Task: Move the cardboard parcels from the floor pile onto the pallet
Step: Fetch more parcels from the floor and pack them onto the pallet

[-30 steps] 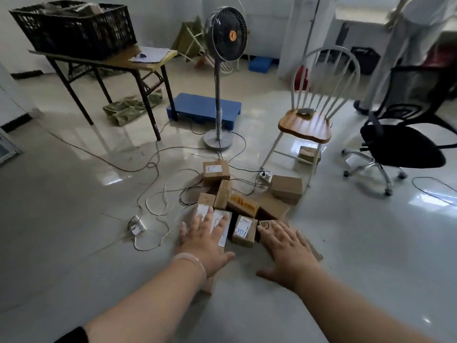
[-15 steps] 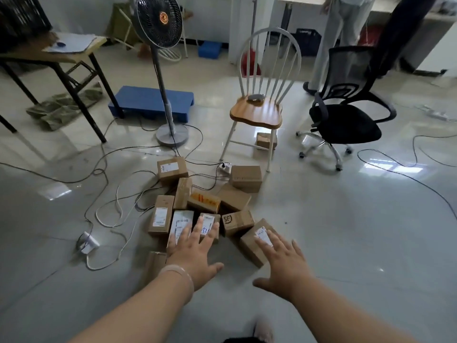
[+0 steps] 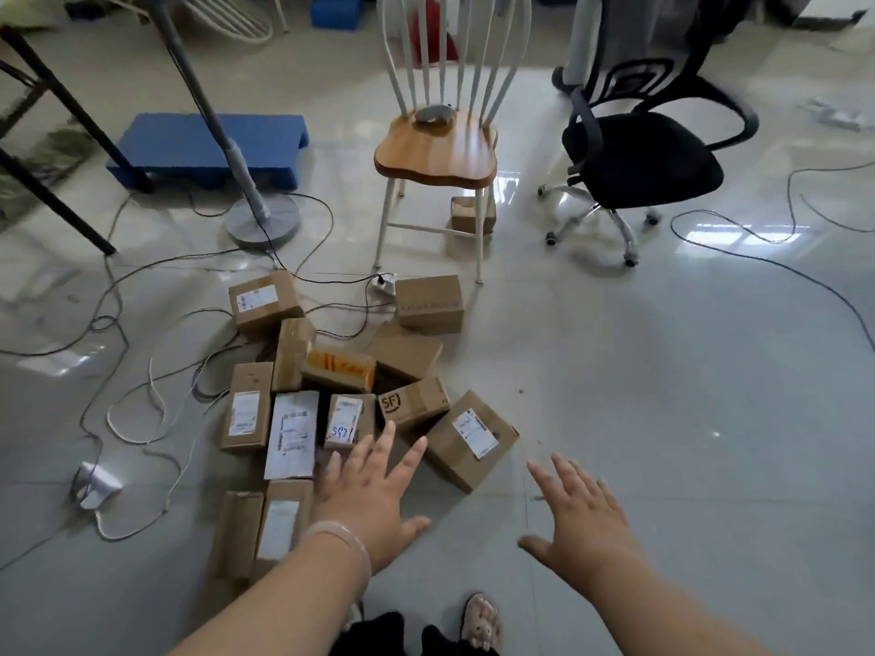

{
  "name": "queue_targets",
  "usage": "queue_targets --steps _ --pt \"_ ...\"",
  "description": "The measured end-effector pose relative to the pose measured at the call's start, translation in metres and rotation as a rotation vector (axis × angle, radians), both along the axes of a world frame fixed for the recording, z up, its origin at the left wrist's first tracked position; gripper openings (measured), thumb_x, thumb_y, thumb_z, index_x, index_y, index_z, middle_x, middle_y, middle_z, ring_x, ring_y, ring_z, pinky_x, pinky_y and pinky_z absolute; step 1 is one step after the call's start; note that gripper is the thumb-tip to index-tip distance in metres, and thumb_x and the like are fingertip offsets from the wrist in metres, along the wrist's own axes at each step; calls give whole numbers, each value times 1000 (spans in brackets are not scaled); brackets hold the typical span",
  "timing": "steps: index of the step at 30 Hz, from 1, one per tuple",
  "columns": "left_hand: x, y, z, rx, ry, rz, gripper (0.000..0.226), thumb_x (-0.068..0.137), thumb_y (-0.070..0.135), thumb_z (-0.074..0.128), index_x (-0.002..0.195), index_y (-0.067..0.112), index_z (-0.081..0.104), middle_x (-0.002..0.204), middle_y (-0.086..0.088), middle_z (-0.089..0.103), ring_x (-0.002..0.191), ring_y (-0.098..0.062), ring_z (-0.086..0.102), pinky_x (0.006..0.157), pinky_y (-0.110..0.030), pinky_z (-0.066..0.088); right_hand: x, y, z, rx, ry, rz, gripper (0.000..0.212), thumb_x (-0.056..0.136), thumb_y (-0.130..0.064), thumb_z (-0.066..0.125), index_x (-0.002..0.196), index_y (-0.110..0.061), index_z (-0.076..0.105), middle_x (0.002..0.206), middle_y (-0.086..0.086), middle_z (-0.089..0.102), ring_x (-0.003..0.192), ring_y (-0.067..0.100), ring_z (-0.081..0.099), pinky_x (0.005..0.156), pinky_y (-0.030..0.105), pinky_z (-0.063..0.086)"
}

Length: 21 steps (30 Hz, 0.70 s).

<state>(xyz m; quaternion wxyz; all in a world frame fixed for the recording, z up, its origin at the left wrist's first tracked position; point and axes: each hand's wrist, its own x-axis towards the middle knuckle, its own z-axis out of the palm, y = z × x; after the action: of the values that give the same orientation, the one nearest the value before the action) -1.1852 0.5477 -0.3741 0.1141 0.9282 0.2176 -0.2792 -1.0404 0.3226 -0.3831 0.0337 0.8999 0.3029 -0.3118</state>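
Though spread and empty, left hand (image 3: 369, 506) and right hand (image 3: 584, 520) near "SF" parcel (image 3: 413, 403), "5971" parcel (image 3: 348, 421).

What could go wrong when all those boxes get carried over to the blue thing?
1. Tripping: loose cables snake over the floor between the parcel pile and the blue pallet, so a foot could catch one.
2. Bumping: the fan stand and a table leg stand right in front of the pallet.
3. Tumbling: the parcels lean on each other, so lifting one might shift its neighbours.
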Motion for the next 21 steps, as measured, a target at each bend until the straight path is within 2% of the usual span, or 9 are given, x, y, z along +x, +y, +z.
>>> queue_targets --steps 5,9,15,21 --pt "47 13 -105 -31 69 -142 85 94 66 37 144 48 -28 155 4 -38 149 -22 -22 118 -51 -10 15 6 -108 12 10 -166 85 92 -66 46 155 -44 -7 164 -7 -21 152 15 -13 122 36 0" --pt "77 21 -207 -37 101 -242 84 94 65 38 146 47 -26 157 2 -35 149 -22 -21 120 -51 -8 24 14 -211 -1 23 -243 85 92 -67 46 155 -45 -7 164 -7 -21 152 14 -13 122 35 -1" --pt "94 36 -352 -33 126 -286 83 95 64 38 147 46 -26 157 1 -35 149 -23 -21 119 -48 -8 37 28 -353 -6 41 -276 86 91 -67 47 155 -44 -6 164 -6 -20 152 14 -13 122 34 -2" --pt "133 43 -473 -1 81 -334 84 94 64 39 149 44 -22 160 1 -30 150 -21 -18 121 -46 -5 54 36 -463 24 45 -243 86 91 -68 46 154 -45 -8 164 -7 -22 151 14 -16 120 34 -6"
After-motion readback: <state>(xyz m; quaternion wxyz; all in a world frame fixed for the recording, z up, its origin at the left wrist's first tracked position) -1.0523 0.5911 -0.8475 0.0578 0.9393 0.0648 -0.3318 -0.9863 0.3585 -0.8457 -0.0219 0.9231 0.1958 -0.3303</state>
